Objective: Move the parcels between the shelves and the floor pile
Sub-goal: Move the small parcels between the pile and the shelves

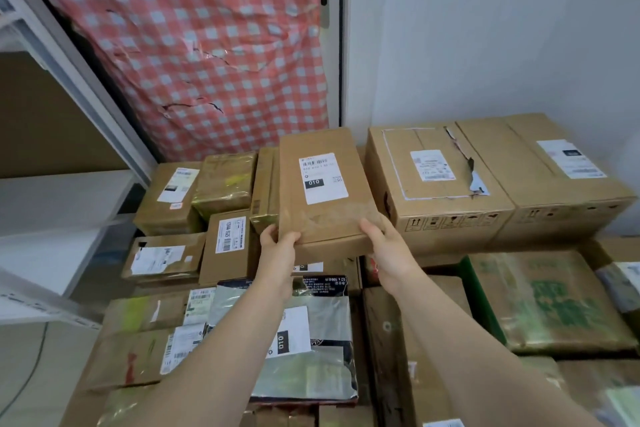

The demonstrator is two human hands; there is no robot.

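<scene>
A flat brown cardboard parcel [322,184] with a white label marked 010 is held over the floor pile [221,322], its far end raised. My left hand [277,246] grips its near left corner, thumb on top. My right hand [381,239] grips its near right corner the same way. Both arms reach forward from the bottom of the view. Below the parcel lie several smaller boxes and a grey mailer bag [311,340] with another 010 label.
Two large cartons [450,184] stand side by side against the white wall at the right. A green-printed taped parcel [543,298] lies in front of them. White metal shelves [52,211] stand at the left. A red checked cloth [207,45] hangs behind the pile.
</scene>
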